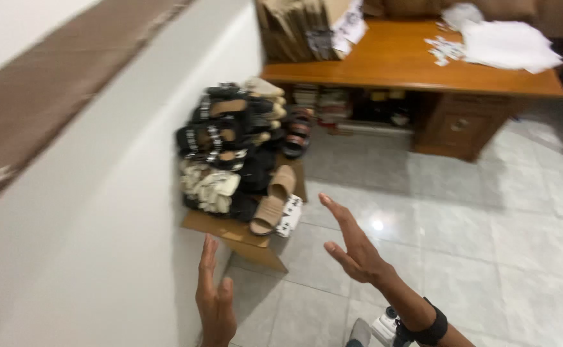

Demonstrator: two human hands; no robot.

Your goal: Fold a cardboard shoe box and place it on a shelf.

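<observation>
Both hands are empty, fingers spread: the left hand (214, 302) and right hand (353, 247) reach toward a cardboard box (239, 236) heaped with sandals (239, 151) on the floor by the white wall (101, 244). This looks like the approach; gripping the box's sides likely comes next.

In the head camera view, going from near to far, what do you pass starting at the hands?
Left hand and right hand, both open and empty → cardboard box heaped with sandals → wooden desk → white papers on its top.
</observation>
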